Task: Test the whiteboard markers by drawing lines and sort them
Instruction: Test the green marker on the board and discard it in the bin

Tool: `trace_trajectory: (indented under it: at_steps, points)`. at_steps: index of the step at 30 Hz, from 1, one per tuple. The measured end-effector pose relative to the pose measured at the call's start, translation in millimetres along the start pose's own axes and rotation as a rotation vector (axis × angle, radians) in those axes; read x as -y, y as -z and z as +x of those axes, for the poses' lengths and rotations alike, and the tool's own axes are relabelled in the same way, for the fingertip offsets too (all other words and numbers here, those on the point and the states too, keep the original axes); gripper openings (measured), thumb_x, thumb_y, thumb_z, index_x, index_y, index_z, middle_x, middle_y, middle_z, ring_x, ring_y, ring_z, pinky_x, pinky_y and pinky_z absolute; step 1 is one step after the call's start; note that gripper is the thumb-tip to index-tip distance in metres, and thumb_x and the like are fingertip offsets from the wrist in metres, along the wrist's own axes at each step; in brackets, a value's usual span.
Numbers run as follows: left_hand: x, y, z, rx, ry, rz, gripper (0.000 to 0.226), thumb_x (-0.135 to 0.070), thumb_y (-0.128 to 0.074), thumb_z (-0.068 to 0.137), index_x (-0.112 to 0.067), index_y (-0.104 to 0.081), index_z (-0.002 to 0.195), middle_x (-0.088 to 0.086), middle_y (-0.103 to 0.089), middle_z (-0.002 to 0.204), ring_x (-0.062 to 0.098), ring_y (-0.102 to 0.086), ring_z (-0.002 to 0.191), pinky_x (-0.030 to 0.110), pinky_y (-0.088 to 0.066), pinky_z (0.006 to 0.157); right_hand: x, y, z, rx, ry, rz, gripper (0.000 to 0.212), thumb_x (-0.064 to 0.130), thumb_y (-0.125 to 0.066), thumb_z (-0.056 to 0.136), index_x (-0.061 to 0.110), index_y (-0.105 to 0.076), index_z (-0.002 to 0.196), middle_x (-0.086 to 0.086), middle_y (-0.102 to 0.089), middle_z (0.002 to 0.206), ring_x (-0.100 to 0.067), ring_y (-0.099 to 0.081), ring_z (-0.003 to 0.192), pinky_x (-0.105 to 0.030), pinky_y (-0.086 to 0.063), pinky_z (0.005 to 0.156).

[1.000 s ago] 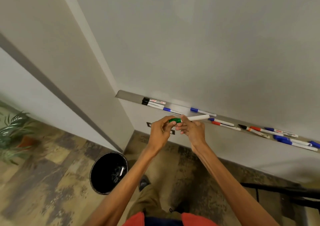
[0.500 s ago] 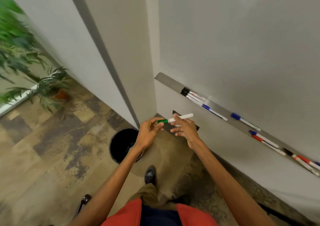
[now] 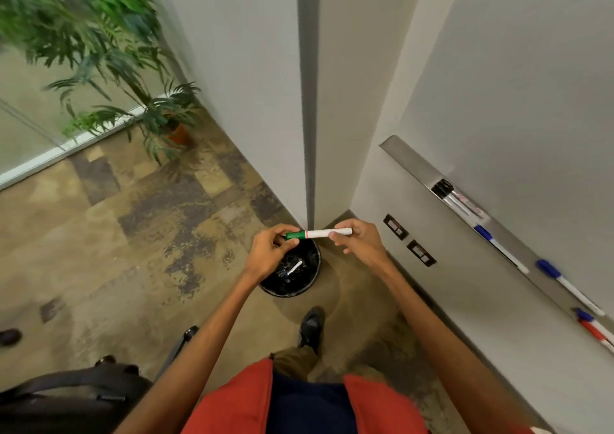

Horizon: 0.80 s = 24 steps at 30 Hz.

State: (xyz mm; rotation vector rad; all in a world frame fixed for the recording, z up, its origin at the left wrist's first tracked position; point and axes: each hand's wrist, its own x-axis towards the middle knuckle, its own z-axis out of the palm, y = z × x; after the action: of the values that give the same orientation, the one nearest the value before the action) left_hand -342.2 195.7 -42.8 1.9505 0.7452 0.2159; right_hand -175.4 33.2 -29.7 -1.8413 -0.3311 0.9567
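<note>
I hold a green-capped white marker (image 3: 319, 234) level between both hands, right above a black waste bin (image 3: 314, 269). My left hand (image 3: 269, 251) pinches the green cap end. My right hand (image 3: 360, 242) grips the white barrel end. Inside the bin lies a white marker (image 3: 295, 266) among dark clutter. On the right, the whiteboard's metal tray (image 3: 408, 161) carries black markers (image 3: 447, 191), blue markers (image 3: 548, 269) and a red marker (image 3: 594, 330). The whiteboard (image 3: 518, 84) rises above the tray.
A potted plant (image 3: 166, 121) stands at the left by a glass wall. A white wall corner (image 3: 307, 101) runs down behind the bin. Two dark wall outlets (image 3: 408, 241) sit below the tray. A black chair (image 3: 83, 387) is at the lower left, my shoe (image 3: 310, 325) by the bin.
My view has swung left, away from the whiteboard tray. Both hands carried the green marker from the tray to above the waste bin, still holding it at both ends.
</note>
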Motion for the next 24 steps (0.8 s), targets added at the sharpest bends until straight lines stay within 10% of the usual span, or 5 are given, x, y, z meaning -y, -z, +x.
trace_trajectory:
  at_steps: [5, 9, 16, 24]
  points:
    - [30.0, 20.2, 0.5, -0.023, 0.093, 0.149, 0.027, -0.012, -0.076, 0.085, -0.016, -0.072, 0.112, -0.01, -0.071, 0.099, 0.006, -0.063, 0.086, 0.007, -0.045, 0.073, -1.8, -33.8, 32.1, 0.126, 0.145, -0.283, 0.017, 0.016, -0.082, 0.079, 0.023, -0.072, 0.091, -0.001, -0.074, 0.087, -0.011, -0.066, 0.077, -0.025, -0.053, 0.073]
    - [53.1, 30.1, 1.6, -0.046, 0.155, 0.231, 0.025, -0.02, -0.076, 0.085, -0.023, -0.072, 0.109, -0.009, -0.073, 0.097, 0.007, -0.066, 0.088, 0.033, -0.055, 0.08, -1.4, -58.0, 52.2, 0.184, 0.173, -0.37, 0.018, 0.017, -0.081, 0.08, 0.018, -0.074, 0.096, 0.0, -0.074, 0.087, -0.018, -0.069, 0.082, -0.033, -0.054, 0.077]
    - [74.1, 37.0, 3.4, -0.061, 0.205, 0.302, 0.026, -0.021, -0.075, 0.085, -0.025, -0.07, 0.11, -0.008, -0.073, 0.098, 0.012, -0.067, 0.092, 0.04, -0.055, 0.082, -8.3, -86.3, 74.6, 0.231, 0.165, -0.449, 0.02, 0.019, -0.08, 0.082, 0.018, -0.074, 0.101, 0.002, -0.072, 0.088, -0.014, -0.067, 0.083, -0.032, -0.053, 0.08]
    - [78.0, 35.5, 10.0, -0.098, 0.267, 0.322, 0.036, -0.027, -0.073, 0.089, -0.015, -0.066, 0.122, 0.003, -0.069, 0.123, 0.021, -0.064, 0.111, 0.034, -0.05, 0.088, -12.0, -90.0, 85.8, 0.173, 0.162, -0.646, 0.051, 0.027, -0.077, 0.084, 0.013, -0.062, 0.131, -0.004, -0.062, 0.132, -0.02, -0.055, 0.124, -0.03, -0.042, 0.1]
